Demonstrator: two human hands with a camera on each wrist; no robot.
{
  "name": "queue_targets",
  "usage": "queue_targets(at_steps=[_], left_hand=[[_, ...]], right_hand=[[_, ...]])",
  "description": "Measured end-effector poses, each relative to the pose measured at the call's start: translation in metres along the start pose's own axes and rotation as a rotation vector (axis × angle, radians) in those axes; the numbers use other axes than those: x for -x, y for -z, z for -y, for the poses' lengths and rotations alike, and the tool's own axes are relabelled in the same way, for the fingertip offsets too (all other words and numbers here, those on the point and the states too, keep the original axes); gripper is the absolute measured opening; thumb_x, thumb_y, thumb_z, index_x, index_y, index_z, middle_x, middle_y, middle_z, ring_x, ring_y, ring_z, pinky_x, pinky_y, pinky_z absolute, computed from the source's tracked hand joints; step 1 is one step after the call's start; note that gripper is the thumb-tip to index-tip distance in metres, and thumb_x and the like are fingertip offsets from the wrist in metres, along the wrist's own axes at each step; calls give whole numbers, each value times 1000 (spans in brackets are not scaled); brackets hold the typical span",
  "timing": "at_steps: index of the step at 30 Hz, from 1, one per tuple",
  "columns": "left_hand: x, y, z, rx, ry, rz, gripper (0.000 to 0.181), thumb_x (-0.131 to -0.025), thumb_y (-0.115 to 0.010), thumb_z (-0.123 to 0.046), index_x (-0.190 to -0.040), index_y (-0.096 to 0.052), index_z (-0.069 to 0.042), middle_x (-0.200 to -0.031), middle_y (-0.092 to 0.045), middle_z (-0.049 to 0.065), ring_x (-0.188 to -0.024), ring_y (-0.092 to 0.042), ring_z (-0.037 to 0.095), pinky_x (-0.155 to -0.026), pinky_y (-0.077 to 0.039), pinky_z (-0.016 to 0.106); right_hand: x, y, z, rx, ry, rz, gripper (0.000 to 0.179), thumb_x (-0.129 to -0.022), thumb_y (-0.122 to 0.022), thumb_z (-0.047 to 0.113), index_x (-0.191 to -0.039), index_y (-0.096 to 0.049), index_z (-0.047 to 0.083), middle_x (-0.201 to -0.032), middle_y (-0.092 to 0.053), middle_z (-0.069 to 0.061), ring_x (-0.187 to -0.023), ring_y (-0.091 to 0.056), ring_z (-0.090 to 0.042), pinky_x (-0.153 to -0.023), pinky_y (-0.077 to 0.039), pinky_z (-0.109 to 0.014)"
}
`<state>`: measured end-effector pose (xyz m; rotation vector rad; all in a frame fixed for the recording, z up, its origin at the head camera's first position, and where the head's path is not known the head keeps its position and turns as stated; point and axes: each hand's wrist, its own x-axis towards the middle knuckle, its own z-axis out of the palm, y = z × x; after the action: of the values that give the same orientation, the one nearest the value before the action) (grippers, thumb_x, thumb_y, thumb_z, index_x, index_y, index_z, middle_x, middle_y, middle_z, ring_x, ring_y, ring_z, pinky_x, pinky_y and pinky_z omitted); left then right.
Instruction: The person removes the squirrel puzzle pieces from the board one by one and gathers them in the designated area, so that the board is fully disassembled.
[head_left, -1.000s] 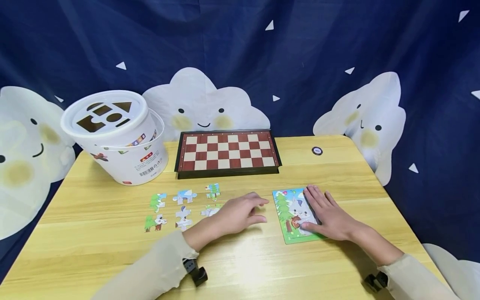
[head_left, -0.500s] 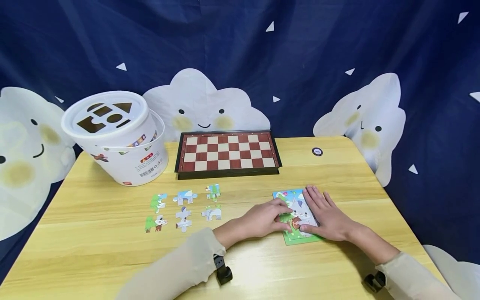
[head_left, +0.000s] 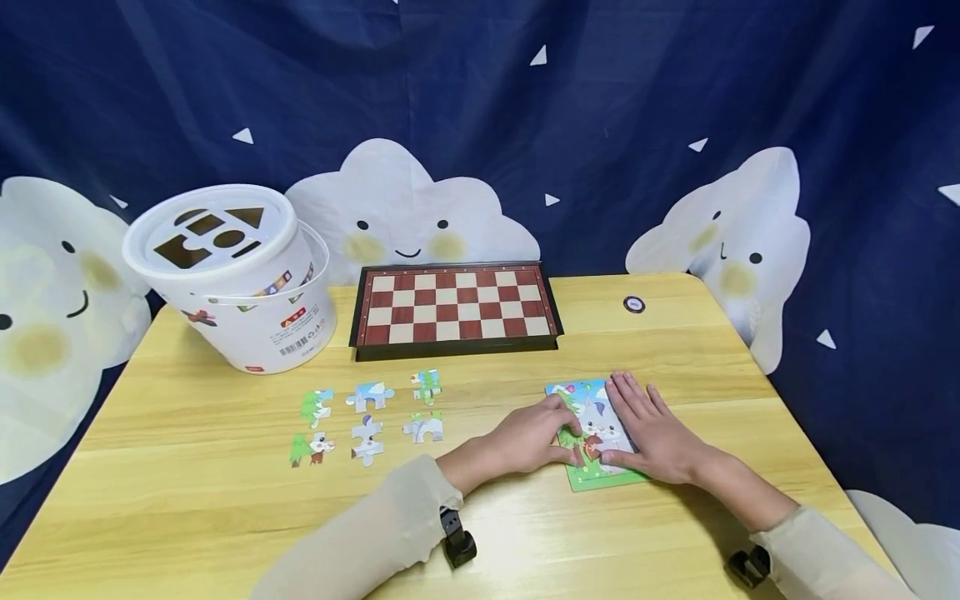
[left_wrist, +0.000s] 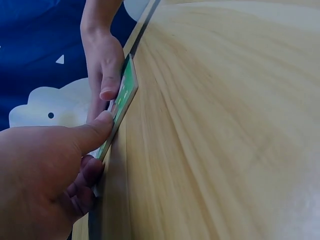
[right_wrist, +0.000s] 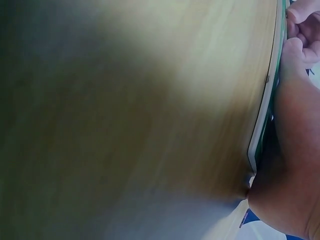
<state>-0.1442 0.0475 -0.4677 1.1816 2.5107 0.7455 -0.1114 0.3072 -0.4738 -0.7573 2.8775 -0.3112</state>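
Observation:
A cartoon puzzle board (head_left: 597, 404) showing a grey animal lies flat on the table, right of centre. My left hand (head_left: 528, 437) grips its left side with curled fingers. In the left wrist view, that hand's thumb (left_wrist: 102, 127) rests on the picture face, and the board's edge (left_wrist: 122, 107) shows beyond it. My right hand (head_left: 660, 433) lies spread over the board's right side, fingers straight, hiding part of the picture. To the left, several loose jigsaw pieces (head_left: 367, 438) lie apart in two rows.
Behind the pieces sits a red-and-white checkered board (head_left: 457, 305) with a black rim. A white bucket (head_left: 255, 333) with shape holes in its lid stands at the back left. One small dark disc (head_left: 633, 304) lies at the back right of the wooden table (head_left: 187, 500).
From beside the loose pieces, my left hand has moved right onto the puzzle board's left side, uncovering a lower-row piece. My right hand has stayed on the board.

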Motion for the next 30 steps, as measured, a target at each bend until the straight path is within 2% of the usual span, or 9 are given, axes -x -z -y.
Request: queue_targets(at_steps=[7,13,18,22,27,30], left_hand=[[-2,-1,-2,5,21,1,37,-90,-75,-44,-116,-71,-18,-110,-56,-5,-96,-57,6,-84,-50,20],[-4,-2,-3,24,25,2,29,-90,-76,-41,-109,-72,-19,-113,-59,-4,-104,-60,8,-85,-50,22],[-2,-2,-2,27,24,-1,36,-91,-75,-41,-117,-69,-15,-115,-58,-2,-105,-59,8,-90,-50,22],[0,-1,-1,52,42,-8,38,-90,-76,-41,-117,-69,-15,-113,-53,-2,-98,-56,7,-90,-48,20],[-1,-1,-2,82,61,-17,25,-89,-79,-38,-102,-72,-18,-101,-47,-5,-85,-49,5,-81,-45,17],[-1,-1,-2,69,61,-13,21,-90,-78,-39,-97,-73,-20,-96,-47,-7,-81,-47,4,-76,-44,16]], right_hand=[[1,-3,-1,-9,1,-5,102,-97,-59,59,-159,-11,-6,-166,-7,-28,-154,-3,-43,-122,-4,-58],[1,-3,-1,-7,3,-9,102,-97,-59,59,-159,-11,-6,-166,-7,-28,-154,-4,-43,-122,-3,-57],[0,-3,-1,-6,0,-5,102,-97,-59,59,-159,-12,-6,-166,-7,-28,-154,-3,-42,-122,-4,-58],[0,-3,-1,-7,4,-7,101,-97,-59,59,-159,-12,-6,-166,-7,-28,-154,-3,-42,-122,-5,-59],[0,-3,-2,-20,14,-12,101,-97,-59,58,-159,-12,-6,-166,-8,-29,-154,-4,-43,-122,-2,-58],[-1,-3,-4,-24,23,-14,100,-98,-59,57,-159,-12,-7,-166,-8,-29,-153,-4,-44,-122,-1,-57]])
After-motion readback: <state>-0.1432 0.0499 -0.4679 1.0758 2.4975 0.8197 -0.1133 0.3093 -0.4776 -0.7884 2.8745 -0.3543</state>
